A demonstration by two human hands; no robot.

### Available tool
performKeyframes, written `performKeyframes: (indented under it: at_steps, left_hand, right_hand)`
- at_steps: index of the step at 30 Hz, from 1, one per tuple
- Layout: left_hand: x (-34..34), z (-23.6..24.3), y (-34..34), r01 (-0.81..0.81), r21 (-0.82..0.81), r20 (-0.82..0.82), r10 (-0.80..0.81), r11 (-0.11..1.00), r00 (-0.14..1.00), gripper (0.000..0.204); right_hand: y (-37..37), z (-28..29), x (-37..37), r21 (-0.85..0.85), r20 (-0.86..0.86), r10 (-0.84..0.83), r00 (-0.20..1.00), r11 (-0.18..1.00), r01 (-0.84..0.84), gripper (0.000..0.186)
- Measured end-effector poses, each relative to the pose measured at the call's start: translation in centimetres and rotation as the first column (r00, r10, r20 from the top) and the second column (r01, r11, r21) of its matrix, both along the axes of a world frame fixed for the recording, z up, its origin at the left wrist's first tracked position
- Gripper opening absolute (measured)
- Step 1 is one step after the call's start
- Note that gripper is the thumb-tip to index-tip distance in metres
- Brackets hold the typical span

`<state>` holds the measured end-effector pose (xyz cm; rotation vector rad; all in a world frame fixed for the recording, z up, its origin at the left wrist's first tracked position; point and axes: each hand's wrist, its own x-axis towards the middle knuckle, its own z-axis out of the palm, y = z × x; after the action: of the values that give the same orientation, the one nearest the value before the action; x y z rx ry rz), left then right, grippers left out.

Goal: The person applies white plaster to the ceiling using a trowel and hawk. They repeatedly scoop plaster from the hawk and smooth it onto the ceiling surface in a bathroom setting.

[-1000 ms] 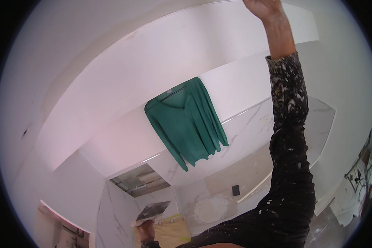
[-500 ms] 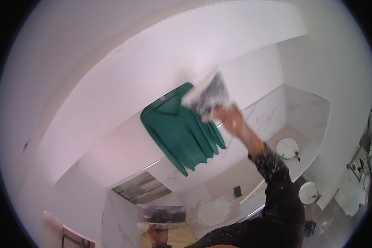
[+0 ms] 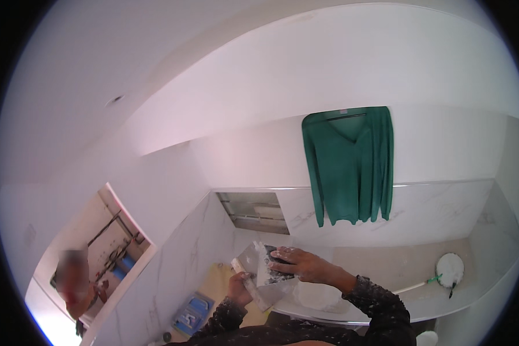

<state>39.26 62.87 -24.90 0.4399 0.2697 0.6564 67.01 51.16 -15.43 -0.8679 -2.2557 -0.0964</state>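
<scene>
My left hand (image 3: 240, 289) grips the pale back edge of a wide putty knife (image 3: 247, 260), its flat metal blade tilted upward. Close beside it, my right hand (image 3: 308, 266) is closed around a smaller, dark scraper (image 3: 266, 266) smeared with white putty. The two tools meet, the scraper's blade lying against the wide blade. Part of the scraper is hidden under my right fingers. Both of my dark sleeves are spattered with white.
A green long-sleeved sweater (image 3: 349, 161) hangs on the white wall ahead. On the ledge at right stands a bucket of white putty (image 3: 450, 270) beside a pole. A blue case (image 3: 193, 314) lies at lower left. Another person (image 3: 78, 282) shows through an opening at left.
My right hand has come down from the wall near the sweater to the blade in my left hand. The view has turned left, bringing the opening and the other person into sight.
</scene>
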Motion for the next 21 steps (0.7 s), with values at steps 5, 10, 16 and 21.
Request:
performKeyframes:
  at_steps: [5, 10, 16, 21]
  left_hand:
    - [-0.5, -1.4, 0.5, -0.12, -0.066, -0.048, 0.117, 0.991, 0.992, 0.042]
    - [-2.5, -0.7, -1.8, -0.309, -0.051, -0.073, 0.305, 0.95, 0.95, 0.046]
    - [-5.2, 1.9, -4.3, -0.52, 0.009, -0.021, 0.52, 0.854, 0.854, 0.031]
    - [-7.7, -2.3, -5.0, -0.56, -0.143, 0.025, 0.568, 0.816, 0.822, 0.025]
  right_hand:
    - [2.6, -1.4, -0.6, 0.065, 0.217, 0.026, 0.976, 0.997, -0.041, 0.058]
    - [4.7, -2.8, 1.3, 0.009, 0.299, -0.053, 0.953, 0.999, 0.053, 0.062]
    - [6.8, -9.0, 2.9, -0.438, -0.071, -0.12, 0.99, 0.896, 0.077, 0.049]
    - [6.0, -22.8, -0.8, -0.548, -0.184, -0.411, 0.893, 0.797, 0.254, 0.026]
